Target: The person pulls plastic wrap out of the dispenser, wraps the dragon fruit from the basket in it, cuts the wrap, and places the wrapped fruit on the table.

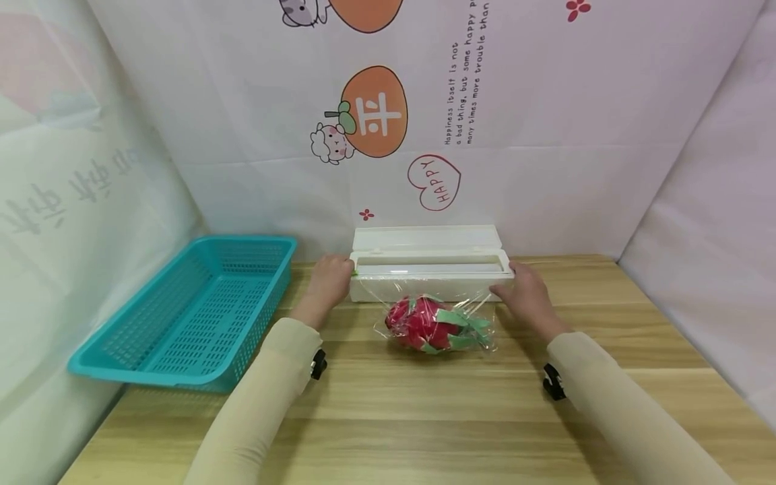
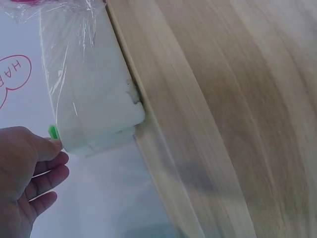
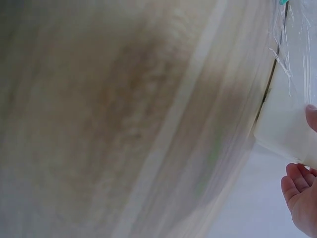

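A long white cling film dispenser (image 1: 424,289) stands at the back of the table, its lid (image 1: 427,238) raised. From its front edge, clear cling film (image 1: 372,291) hangs over a red dragon fruit with green leaf tips (image 1: 424,325), which lies wrapped in front. My left hand (image 1: 330,279) is at the dispenser's left end, with thumb and forefinger pinching a small green cutter slider (image 2: 53,132). At the opposite end, my right hand (image 1: 526,296) grips the corner, thumb on the front face. Part of the right hand lies outside the right wrist view.
A turquoise perforated basket (image 1: 233,350) stands at the left of the wooden table (image 1: 424,417). Behind the dispenser rises a white printed cloth (image 1: 273,195), with more cloth on both sides.
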The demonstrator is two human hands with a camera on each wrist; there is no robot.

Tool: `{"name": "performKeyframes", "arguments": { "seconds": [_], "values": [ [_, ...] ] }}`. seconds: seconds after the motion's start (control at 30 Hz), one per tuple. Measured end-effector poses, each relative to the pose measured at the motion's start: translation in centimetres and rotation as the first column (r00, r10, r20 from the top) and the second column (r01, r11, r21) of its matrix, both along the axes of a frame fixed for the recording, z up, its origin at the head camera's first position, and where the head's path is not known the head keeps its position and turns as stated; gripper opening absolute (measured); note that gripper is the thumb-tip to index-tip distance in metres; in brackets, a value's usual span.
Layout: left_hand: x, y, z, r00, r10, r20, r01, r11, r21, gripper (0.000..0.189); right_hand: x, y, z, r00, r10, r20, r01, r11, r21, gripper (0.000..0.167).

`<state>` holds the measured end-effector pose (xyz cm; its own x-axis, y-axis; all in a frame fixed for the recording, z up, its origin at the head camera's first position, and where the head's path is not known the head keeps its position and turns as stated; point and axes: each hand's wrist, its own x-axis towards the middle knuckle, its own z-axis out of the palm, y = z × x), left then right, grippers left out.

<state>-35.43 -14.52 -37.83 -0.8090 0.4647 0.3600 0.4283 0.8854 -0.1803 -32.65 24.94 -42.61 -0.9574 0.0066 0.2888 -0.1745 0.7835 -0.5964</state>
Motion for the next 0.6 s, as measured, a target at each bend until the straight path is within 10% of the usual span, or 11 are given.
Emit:
{"name": "performKeyframes", "arguments": {
  "seconds": [0.6],
  "values": [
    [0.7, -0.2, -0.57, 0.999, -0.05, -0.015, 0.052, 0.991, 0.121, 0.022, 0.78, 0.26, 0.46, 1.0, 0.027, -0.003, -0.027, 0.999, -0.021, 0.069]
  ]
}}
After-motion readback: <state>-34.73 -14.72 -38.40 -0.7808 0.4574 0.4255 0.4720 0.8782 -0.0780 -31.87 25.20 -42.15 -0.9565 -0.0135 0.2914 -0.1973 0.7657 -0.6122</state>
